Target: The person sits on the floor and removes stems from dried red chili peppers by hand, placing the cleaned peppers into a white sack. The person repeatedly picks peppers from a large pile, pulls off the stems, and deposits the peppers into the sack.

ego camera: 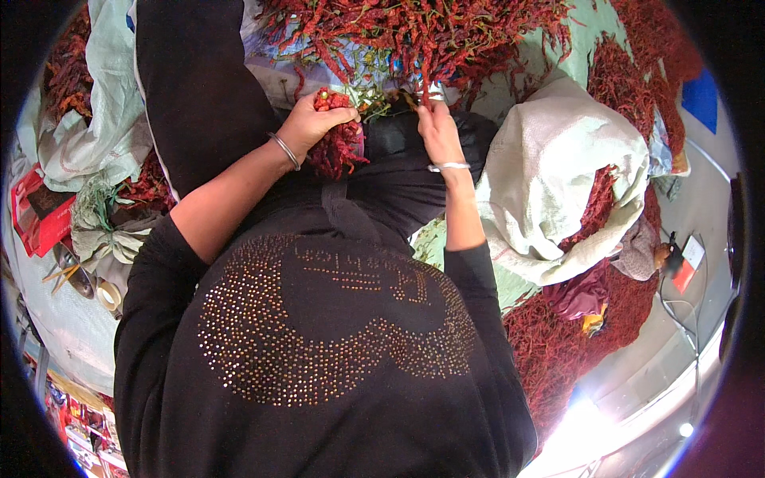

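Observation:
A bunch of dried red chili peppers [339, 149] is gripped in my left hand [314, 122], with the stem ends up by the thumb and the tips hanging over my lap. To its right, my right hand [439, 125] has its fingers closed at the lower end of a red chili pepper [425, 83], at the near edge of a large heap of dried red chilies [418, 30]. Green stems and bits [370, 98] lie between the two hands. Whether the right hand also holds a tool is unclear.
A white woven sack [538, 155] with chilies inside stands at my right, before a wide spread of chilies [556, 352]. At the left are pale woven sacks [110, 143], a red box [42, 215] and a roll of tape [109, 295].

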Demonstrator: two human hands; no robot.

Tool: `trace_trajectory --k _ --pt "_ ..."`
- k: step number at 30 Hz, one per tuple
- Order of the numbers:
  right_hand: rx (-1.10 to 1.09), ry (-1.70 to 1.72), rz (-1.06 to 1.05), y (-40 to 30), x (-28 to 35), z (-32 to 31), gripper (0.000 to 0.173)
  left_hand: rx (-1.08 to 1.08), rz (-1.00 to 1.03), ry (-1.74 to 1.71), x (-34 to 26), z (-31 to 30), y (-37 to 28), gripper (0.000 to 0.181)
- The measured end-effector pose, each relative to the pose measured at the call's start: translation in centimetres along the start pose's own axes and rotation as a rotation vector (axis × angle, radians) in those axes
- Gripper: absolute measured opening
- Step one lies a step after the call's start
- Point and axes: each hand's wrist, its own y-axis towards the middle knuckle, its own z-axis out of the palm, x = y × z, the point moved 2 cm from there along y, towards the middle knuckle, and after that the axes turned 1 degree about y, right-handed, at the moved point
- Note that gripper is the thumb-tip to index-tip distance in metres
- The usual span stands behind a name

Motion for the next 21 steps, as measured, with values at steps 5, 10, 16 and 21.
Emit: trace_trajectory --k 5,10,16,21 --pt "0.17 0.63 0.168 -1.8 -0.5 0.1 0.017 0.085 -0.098 -0.072 -0.4 1.3 -0.4 0.013" --pt "0.239 1.066 0.257 -3.7 3.2 2.7 0.016 0.068 -0.144 -0.173 -1.0 1.0 -0.6 0.016" --pt "0.087 0.567 0.109 -3.6 3.4 3.6 0.016 -0.014 0.003 -0.184 -1.5 0.5 0.3 0.02" --pt "0.089 0.919 0.193 -3.5 3.5 4.9 0.012 0.039 -0.029 -0.104 -1.6 1.6 -0.3 0.019"
